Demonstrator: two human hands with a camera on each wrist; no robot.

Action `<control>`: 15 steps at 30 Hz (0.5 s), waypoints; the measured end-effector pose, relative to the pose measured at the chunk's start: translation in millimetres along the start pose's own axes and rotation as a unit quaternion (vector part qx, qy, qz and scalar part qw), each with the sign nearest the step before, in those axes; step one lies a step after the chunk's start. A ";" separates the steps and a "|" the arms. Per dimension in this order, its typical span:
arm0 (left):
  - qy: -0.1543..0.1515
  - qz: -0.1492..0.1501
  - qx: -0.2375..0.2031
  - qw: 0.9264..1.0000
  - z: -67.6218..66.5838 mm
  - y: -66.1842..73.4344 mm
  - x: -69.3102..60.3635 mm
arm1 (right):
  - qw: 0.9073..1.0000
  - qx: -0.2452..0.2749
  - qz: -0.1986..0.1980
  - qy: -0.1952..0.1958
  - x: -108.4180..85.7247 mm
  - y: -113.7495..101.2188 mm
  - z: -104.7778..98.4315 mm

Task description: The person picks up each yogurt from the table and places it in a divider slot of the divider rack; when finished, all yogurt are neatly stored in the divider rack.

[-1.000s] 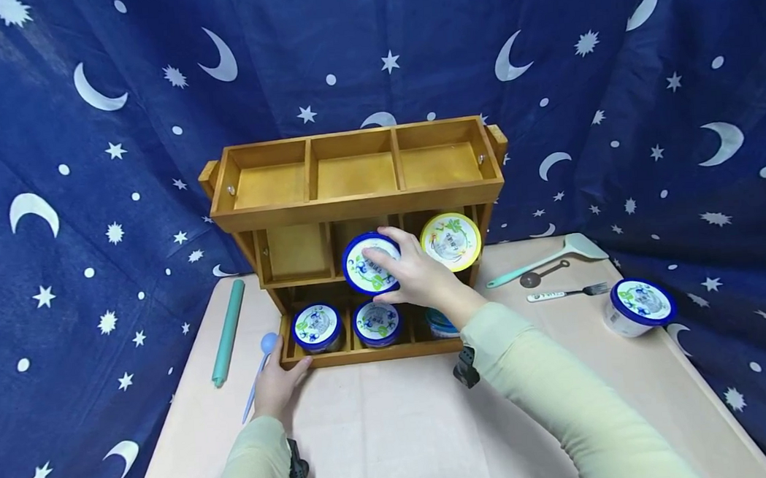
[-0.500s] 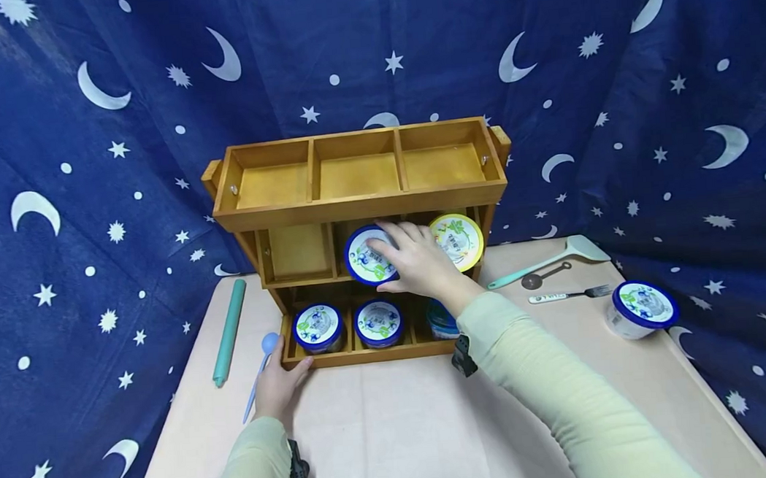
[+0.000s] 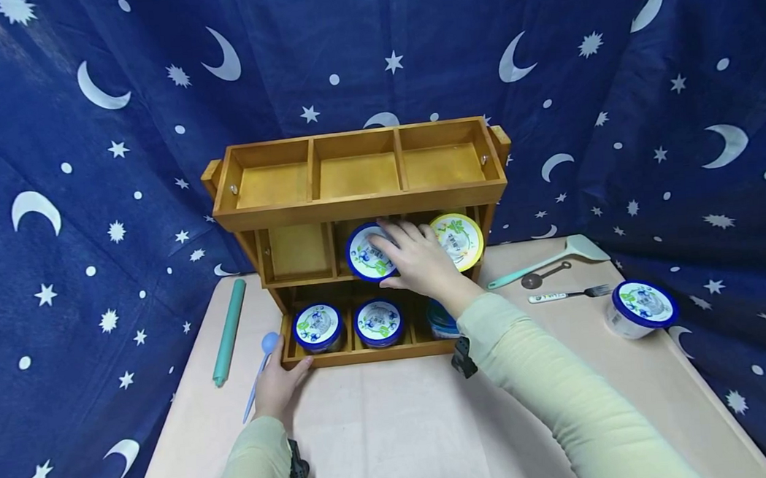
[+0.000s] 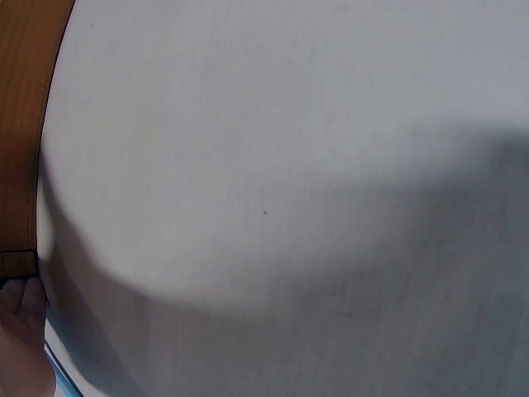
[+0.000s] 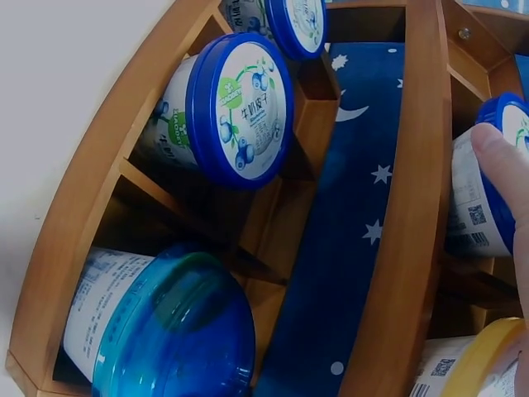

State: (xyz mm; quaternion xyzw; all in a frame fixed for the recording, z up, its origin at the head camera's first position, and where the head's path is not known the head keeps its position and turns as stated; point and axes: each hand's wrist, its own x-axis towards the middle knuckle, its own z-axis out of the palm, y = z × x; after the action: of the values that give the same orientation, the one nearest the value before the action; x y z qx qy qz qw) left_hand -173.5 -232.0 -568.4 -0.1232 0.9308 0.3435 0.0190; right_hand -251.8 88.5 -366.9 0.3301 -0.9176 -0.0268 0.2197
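Note:
A three-tier wooden storage rack (image 3: 359,208) stands against the curtain, each tier split into compartments. My right hand (image 3: 424,264) holds a white tub with a blue lid (image 3: 366,255) at the middle tier's centre compartment. In the right wrist view my thumb lies against that tub (image 5: 475,203), which sits tilted. Beside it on the right is a yellow-lidded tub (image 3: 458,242). On the bottom tier are two blue-lidded tubs, one left (image 3: 317,325) and one central (image 3: 378,322), plus a teal-blue lidded tub (image 3: 442,321) on the right. My left hand (image 3: 280,384) grips the rack's lower left front corner.
A green rolled stick (image 3: 228,333) and a blue spoon (image 3: 263,363) lie on the left. To the right are a light-green spatula (image 3: 549,258), a brown measuring spoon (image 3: 538,278), a fork (image 3: 567,294) and another blue-lidded tub (image 3: 637,307).
My right hand has moved the blue-lidded tub back and slightly right, deeper into the middle tier's centre compartment. The left hand has stayed on the rack's corner.

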 end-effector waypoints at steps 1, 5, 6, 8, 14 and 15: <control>0.000 -0.002 -0.001 1.000 0.3 0.1 -0.3 | 1.000 -0.004 0.001 -0.003 -0.3 0.0 -0.3; 0.001 -0.007 -0.003 1.000 1.1 0.3 -1.1 | 1.000 -0.006 -0.001 -0.009 -3.9 0.6 -2.2; 0.000 -0.008 -0.006 1.000 1.0 0.7 -1.2 | 1.000 -0.003 -0.002 -0.007 -5.9 1.3 -2.7; -0.001 -0.007 -0.008 1.000 0.8 1.1 -1.0 | 1.000 0.009 -0.003 0.004 -11.3 3.4 -3.6; -0.004 -0.004 -0.011 1.000 0.4 1.2 -0.8 | 0.997 0.052 -0.011 0.055 -36.1 15.7 -4.6; -0.005 -0.005 -0.011 1.000 0.5 1.0 -1.1 | 0.997 0.053 -0.014 0.059 -40.2 18.1 -4.5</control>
State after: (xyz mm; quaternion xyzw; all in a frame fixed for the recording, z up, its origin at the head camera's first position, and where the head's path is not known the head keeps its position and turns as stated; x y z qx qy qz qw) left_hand -172.8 -230.7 -568.0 -0.1260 0.9264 0.3539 0.0242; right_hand -233.2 127.8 -374.9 0.3550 -0.8984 0.0380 0.2558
